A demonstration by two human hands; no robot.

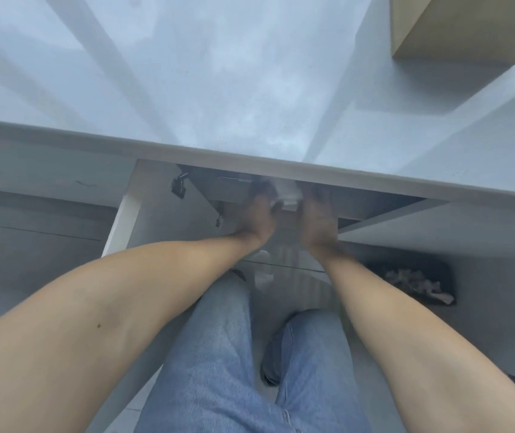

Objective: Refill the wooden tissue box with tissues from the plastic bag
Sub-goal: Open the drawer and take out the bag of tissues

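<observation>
Jeans nearest, then both forearms reaching into the open cupboard under the surface front edge. Left hand and right hand flanked a white tissue pack; finger closure blurred, cannot tell. Best drawn out level, clearing the edge. Wooden box unseen.

The single head view looks steeply down over a pale countertop, close above the person's forearms.
</observation>
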